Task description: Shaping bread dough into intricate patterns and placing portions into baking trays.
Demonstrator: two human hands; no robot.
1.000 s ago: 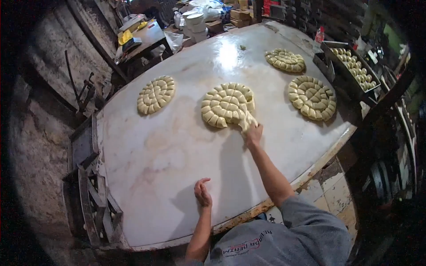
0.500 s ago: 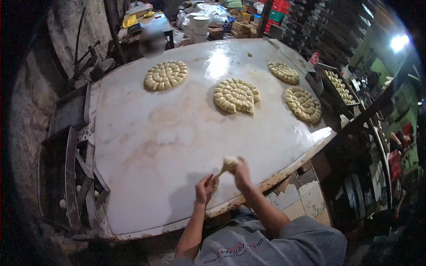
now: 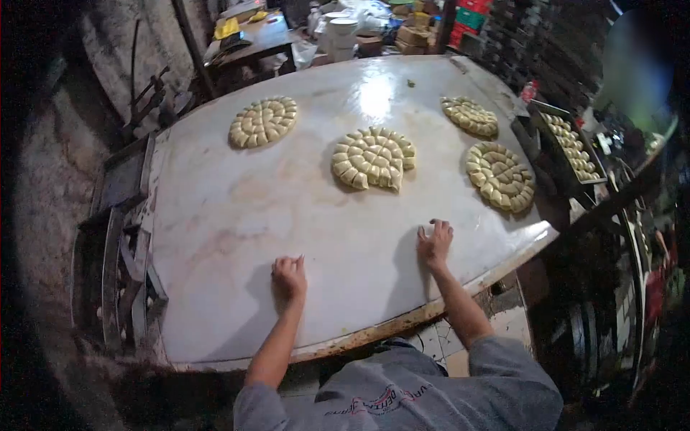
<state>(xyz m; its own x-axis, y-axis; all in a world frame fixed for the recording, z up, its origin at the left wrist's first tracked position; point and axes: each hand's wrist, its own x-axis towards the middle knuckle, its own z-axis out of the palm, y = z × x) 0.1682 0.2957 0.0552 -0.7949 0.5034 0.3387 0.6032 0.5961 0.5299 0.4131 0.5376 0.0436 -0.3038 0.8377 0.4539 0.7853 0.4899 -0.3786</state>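
Hands are both flat-ish on the big pale work table [image 3: 237,237] right now, nothing in either one. Left hand [image 3: 289,276] sits near the front edge with the fingers curled under, knuckles up, kind of a loose fist resting on the surface. Right hand [image 3: 435,243] is further over to the right and a bit deeper onto the table, fingers spread and pressing down, not gripping anything.

Closest dough is the middle round of dough pieces [image 3: 373,158], a spiral-looking disc made of lots of little wedges, lying up-table from the right hand and clearly apart from it. Another dough round [image 3: 263,121] lies toward the far left of the table, and two more are on the right side: one far back [image 3: 469,116] and one nearer the right edge [image 3: 500,175]. All four are well spaced from each other.

Off the right edge there's a dark tray [image 3: 557,164] lined with rows of small dough pieces. Behind the table, a cluttered bench with a white bucket [image 3: 342,32] and some boxes. Grey sleeves come in from the bottom of the view.
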